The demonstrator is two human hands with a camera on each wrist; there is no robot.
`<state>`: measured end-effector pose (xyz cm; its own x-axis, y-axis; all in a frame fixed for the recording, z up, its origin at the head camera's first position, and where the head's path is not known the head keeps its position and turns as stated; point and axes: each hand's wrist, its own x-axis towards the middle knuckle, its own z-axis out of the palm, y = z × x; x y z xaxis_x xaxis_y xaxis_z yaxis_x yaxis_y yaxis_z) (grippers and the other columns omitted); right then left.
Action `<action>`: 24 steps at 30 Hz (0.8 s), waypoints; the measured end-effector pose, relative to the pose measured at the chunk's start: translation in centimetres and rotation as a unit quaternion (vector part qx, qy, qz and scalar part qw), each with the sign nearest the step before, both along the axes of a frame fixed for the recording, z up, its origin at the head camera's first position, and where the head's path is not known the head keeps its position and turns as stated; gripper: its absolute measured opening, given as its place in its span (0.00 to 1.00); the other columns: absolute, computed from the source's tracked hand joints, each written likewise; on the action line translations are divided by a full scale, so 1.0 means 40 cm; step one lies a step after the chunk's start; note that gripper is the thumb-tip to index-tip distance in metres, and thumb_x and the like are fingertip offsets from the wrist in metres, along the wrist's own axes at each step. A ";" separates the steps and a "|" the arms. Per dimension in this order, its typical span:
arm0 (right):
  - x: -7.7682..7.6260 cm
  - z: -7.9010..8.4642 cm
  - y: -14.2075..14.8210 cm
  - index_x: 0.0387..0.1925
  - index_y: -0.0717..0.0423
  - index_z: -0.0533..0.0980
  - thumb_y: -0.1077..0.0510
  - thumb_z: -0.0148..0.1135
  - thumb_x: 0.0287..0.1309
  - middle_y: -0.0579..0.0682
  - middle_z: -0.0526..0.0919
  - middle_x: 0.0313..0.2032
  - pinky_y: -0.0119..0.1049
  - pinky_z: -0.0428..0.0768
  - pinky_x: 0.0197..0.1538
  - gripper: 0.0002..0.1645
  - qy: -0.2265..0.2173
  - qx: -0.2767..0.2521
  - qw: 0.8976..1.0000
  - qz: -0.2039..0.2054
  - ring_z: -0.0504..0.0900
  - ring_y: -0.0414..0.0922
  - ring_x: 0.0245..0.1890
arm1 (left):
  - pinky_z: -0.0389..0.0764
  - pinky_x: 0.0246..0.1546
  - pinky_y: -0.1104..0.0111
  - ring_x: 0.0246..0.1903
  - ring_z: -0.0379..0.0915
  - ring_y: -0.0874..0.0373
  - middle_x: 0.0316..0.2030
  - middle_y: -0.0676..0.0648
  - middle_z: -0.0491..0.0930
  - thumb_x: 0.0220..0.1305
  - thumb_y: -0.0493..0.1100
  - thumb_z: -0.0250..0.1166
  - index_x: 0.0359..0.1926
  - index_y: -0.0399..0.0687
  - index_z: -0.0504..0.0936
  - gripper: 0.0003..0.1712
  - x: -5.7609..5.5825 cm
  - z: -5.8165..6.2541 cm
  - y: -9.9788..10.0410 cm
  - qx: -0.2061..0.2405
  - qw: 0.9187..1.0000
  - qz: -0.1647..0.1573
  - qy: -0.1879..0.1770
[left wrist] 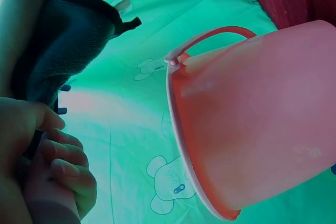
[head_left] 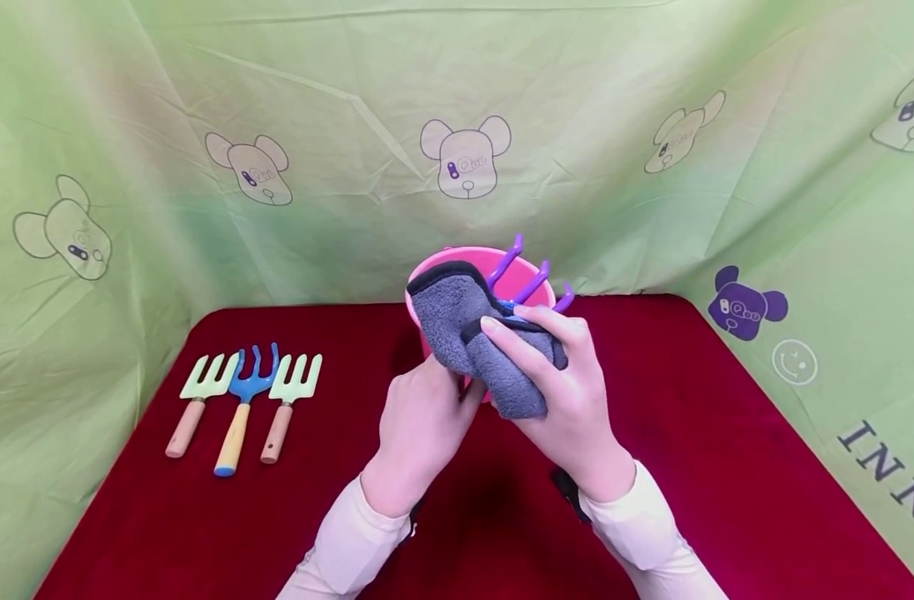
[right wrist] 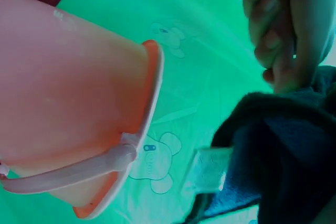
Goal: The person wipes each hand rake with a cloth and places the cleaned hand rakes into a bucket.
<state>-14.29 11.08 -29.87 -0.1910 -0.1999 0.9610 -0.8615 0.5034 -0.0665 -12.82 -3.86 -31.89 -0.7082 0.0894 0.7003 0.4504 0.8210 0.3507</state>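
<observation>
A purple three-pronged hand rake point(head_left: 532, 287) shows its tines beyond a grey cloth point(head_left: 445, 321) with black edging. My left hand point(head_left: 425, 417) curls its fingers round the rake's handle, seen from the side in the right wrist view as a pinkish grip point(right wrist: 283, 30). With thumb and fingers, my right hand point(head_left: 569, 400) grips the cloth, which is folded about the rake near its head. The cloth hides where tines and handle join. Both hands are in front of a pink bucket point(left wrist: 262, 114), with the tines overlapping its opening in the head view.
On the left of the red-covered table point(head_left: 726, 500) lie two pale green hand forks point(head_left: 211, 379) point(head_left: 297, 382) with wooden handles, and a blue hand rake point(head_left: 252, 382) between them. A green printed curtain point(head_left: 352, 225) surrounds the table's back and sides.
</observation>
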 end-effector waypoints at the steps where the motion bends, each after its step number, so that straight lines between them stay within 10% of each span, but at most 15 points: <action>1: -0.003 -0.001 -0.002 0.43 0.59 0.84 0.51 0.66 0.54 0.69 0.75 0.47 0.47 0.77 0.44 0.19 0.009 -0.003 1.000 -0.001 0.76 0.61 0.46 | 0.76 0.12 0.58 0.10 0.68 0.55 0.14 0.50 0.75 0.53 0.43 0.68 0.27 0.48 0.74 0.10 0.001 0.001 0.000 0.002 1.000 0.000 0.000; 8: -0.013 -0.006 -0.009 0.40 0.58 0.84 0.52 0.67 0.53 0.67 0.75 0.45 0.52 0.74 0.38 0.15 0.058 -0.023 0.998 -0.021 0.75 0.64 0.41 | 0.77 0.12 0.58 0.10 0.69 0.55 0.16 0.51 0.77 0.54 0.43 0.67 0.29 0.48 0.75 0.09 0.004 0.005 0.000 0.001 1.000 -0.005 0.000; 24: -0.029 0.003 0.019 0.43 0.62 0.84 0.55 0.67 0.49 0.73 0.76 0.44 0.50 0.77 0.44 0.20 0.013 -0.071 0.997 -0.038 0.76 0.62 0.45 | 0.73 0.06 0.63 0.07 0.64 0.59 0.12 0.51 0.75 0.57 0.44 0.63 0.34 0.41 0.75 0.10 -0.009 0.000 0.009 -0.040 0.997 0.019 0.070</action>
